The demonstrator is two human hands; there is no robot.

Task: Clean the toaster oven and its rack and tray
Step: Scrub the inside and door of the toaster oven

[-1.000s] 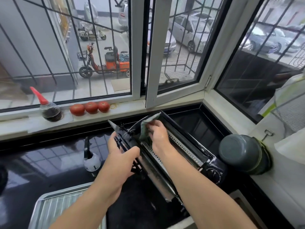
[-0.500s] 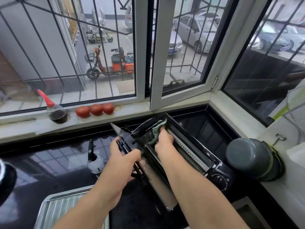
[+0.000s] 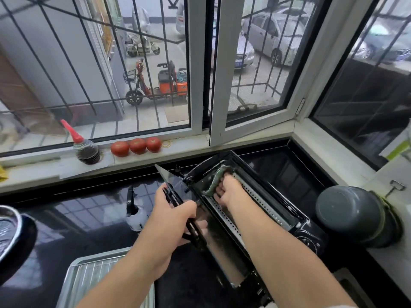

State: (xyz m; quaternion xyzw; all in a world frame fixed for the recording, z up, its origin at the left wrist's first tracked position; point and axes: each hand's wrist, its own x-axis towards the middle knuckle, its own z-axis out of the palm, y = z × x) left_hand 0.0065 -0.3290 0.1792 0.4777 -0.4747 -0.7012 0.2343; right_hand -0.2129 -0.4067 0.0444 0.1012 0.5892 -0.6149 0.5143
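- Black toaster oven (image 3: 255, 210) lies on its back on the dark desk (image 3: 73, 221), opening facing up, below the window.
- Left hand (image 3: 171, 221) curls around the edge of the raised oven door (image 3: 175, 192), left of the cavity.
- Right hand (image 3: 229, 190) reaches inside the cavity, fingers pressing a green cloth (image 3: 214, 181) against its far end.
- Metal tray (image 3: 93, 283) sits lower left, apart from both hands.

Three tomatoes (image 3: 138, 146) and a red-capped bottle (image 3: 85, 150) on the windowsill (image 3: 189, 150).
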